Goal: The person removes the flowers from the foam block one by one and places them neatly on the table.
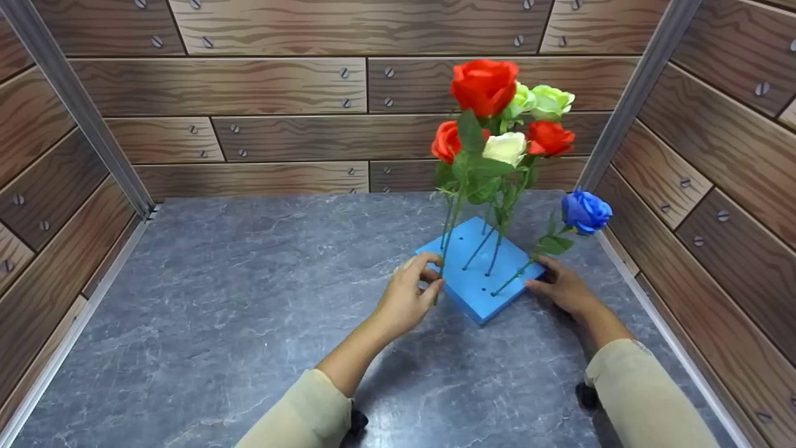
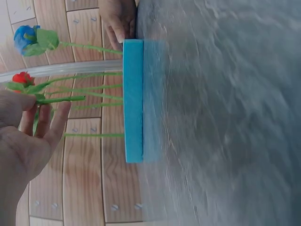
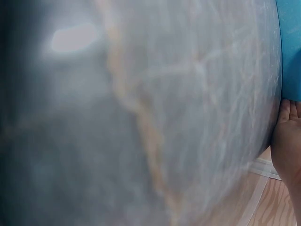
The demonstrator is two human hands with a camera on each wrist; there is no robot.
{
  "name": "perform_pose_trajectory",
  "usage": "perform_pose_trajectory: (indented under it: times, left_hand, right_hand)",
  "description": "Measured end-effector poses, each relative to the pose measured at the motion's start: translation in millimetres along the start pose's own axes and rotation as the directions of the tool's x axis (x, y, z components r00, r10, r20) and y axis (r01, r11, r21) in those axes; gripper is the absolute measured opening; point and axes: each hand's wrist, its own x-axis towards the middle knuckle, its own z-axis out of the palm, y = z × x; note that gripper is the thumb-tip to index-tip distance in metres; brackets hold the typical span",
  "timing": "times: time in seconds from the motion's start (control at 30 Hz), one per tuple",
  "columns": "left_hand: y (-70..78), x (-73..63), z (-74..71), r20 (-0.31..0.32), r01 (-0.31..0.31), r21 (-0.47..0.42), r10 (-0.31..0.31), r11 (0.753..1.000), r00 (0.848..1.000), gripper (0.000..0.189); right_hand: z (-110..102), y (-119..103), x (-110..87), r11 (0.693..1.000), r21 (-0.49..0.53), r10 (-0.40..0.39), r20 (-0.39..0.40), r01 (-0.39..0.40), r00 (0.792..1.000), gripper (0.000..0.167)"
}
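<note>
My left hand [image 1: 407,295] pinches the green stem of a red rose [image 1: 484,87] between thumb and fingers. In the left wrist view, the cut end of this stem [image 2: 70,99] sticks out past the fingertips, apart from the block. A light-blue block [image 1: 463,292] with small holes lies on the tabletop, with several roses standing in it. A blue rose [image 1: 586,211] leans out to the right from the block's near part. With thumb and fingers around its right corner, my right hand [image 1: 563,287] holds the block. In the right wrist view, its fingers [image 3: 285,112] touch the block's side.
Behind the held rose stand a white rose [image 1: 505,149], another red rose [image 1: 550,138] and a light-green rose [image 1: 552,102]. Their heads and leaves overlap. The grey marbled tabletop [image 1: 249,298] is bounded by wood-patterned walls [image 1: 280,87] at the back and sides.
</note>
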Motion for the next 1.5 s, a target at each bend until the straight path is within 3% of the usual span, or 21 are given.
perform_pose_trajectory:
  times: [0.27,0.43,0.83,1.33,1.5]
  left_hand:
    - [-4.2,-6.3,-12.6,0.004,0.057,0.012,-0.057,0.998,0.998,0.028]
    - [-6.8,-8.4,-18.5,-0.013,0.057,0.020,-0.057,0.998,0.998,0.029]
    - [-23.1,-16.5,-31.4,-0.003,0.110,0.006,-0.110,0.994,0.994,0.038]
    - [-35.3,-22.3,-45.0,0.034,0.242,-0.044,-0.240,0.969,0.970,0.043]
    - [-40.2,-24.9,-46.1,0.043,0.254,-0.051,-0.252,0.966,0.967,0.046]
  right_hand:
    - [-1,3,1.4,1.000,-0.022,-0.005,0.002,0.005,1.000,0.097]
    - [-1,4,0.5,1.000,-0.009,-0.016,0.006,0.016,1.000,0.098]
    - [-5,6,0.2,0.999,0.032,-0.014,0.016,0.013,1.000,0.099]
    - [-2,5,2.8,1.000,0.016,-0.027,0.009,0.027,1.000,0.100]
    - [1,3,3.0,0.999,0.036,-0.030,0.013,0.029,0.999,0.099]
